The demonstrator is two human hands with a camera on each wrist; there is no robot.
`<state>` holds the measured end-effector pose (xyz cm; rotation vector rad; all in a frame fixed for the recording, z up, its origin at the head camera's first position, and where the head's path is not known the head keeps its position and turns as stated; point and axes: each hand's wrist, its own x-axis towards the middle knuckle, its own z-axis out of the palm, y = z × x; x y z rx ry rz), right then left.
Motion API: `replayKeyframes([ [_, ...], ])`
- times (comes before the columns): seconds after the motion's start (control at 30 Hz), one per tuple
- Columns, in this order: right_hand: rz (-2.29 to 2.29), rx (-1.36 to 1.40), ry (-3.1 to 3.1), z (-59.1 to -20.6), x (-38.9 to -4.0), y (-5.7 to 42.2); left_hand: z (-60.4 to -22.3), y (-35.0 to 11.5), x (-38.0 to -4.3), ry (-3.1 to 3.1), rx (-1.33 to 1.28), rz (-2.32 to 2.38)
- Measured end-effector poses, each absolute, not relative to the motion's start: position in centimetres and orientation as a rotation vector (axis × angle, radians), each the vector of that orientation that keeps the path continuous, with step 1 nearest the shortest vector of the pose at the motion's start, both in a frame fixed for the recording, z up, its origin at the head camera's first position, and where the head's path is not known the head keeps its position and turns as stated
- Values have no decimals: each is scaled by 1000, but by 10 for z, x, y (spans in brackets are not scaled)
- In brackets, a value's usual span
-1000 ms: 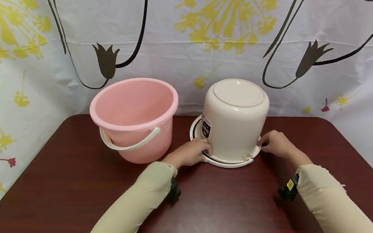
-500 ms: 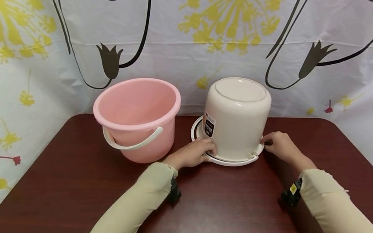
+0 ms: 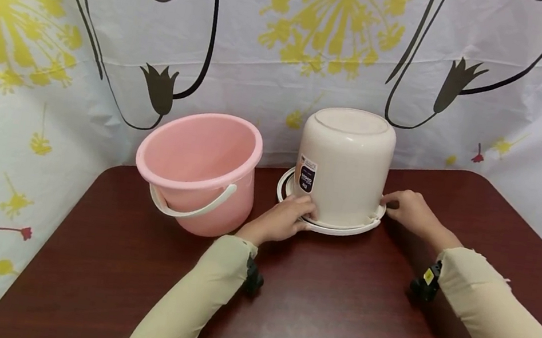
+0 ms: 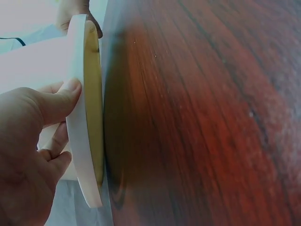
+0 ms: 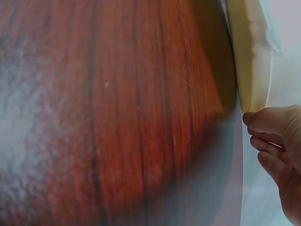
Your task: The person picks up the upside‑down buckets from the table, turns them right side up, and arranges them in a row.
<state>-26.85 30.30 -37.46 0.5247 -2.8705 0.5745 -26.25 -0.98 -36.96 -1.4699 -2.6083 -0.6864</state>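
Note:
A cream bucket (image 3: 347, 162) stands upside down at the back of the table, its base facing up and a label (image 3: 307, 176) low on its left side. My left hand (image 3: 285, 217) holds the rim at the front left; the left wrist view shows the thumb on the rim (image 4: 80, 132), which is lifted a little off the wood at the near side. On the opposite side, my right hand (image 3: 410, 213) pinches the rim between thumb and fingers. A pink bucket (image 3: 231, 209) with a white handle (image 3: 203, 208) stands upright to the left of my left hand.
The dark reddish wooden table (image 3: 324, 309) spreads in front of both arms. Behind it hangs a white curtain (image 3: 281, 98) printed with yellow and grey flowers, close behind the buckets.
The cream bucket has turned, its label coming round towards the front, and its near rim has risen slightly. Both hands stay on the rim. The pink bucket has not moved.

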Motion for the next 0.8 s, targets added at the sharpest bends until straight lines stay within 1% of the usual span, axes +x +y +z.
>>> replayKeyframes([
  [0.53,607,499,-2634,-371,-255,309,-346,-5,-261,-2464,-1531,-785],
  [0.8,653,420,-2567,-358,-246,310,-332,1,-258,-2365,-1583,-896],
])
